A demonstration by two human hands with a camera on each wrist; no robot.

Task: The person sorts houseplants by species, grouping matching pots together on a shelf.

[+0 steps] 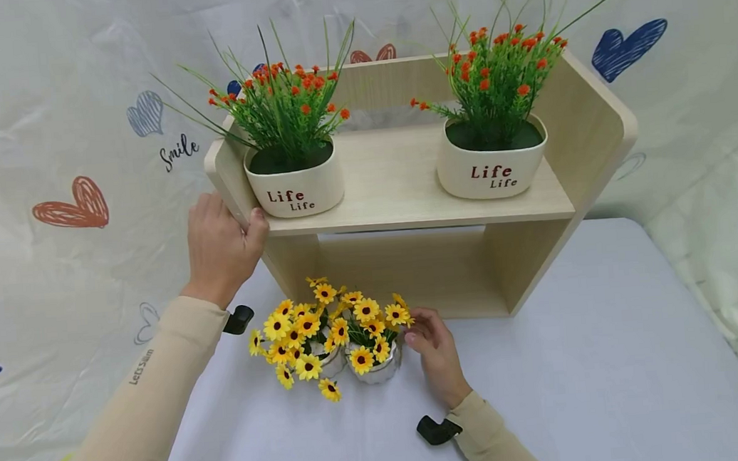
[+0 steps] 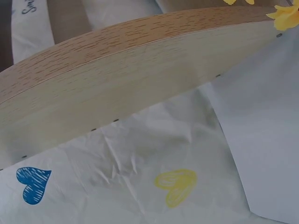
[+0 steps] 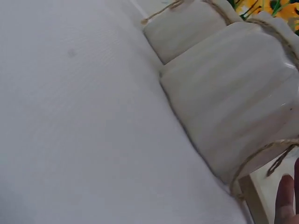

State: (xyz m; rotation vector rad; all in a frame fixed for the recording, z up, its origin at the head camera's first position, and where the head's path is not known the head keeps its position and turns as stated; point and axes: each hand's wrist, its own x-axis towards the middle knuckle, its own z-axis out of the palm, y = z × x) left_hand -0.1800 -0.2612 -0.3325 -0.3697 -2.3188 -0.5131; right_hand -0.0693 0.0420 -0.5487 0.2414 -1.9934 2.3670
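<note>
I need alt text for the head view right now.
Left hand grips the left side of a shelf unit bearing two orange-flowered planters; right hand is beside two pots of yellow flowers on a white tabletop.

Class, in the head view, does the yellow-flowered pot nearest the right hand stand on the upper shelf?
No, the yellow-flowered pot stands on the tabletop, below the upper shelf.
</note>
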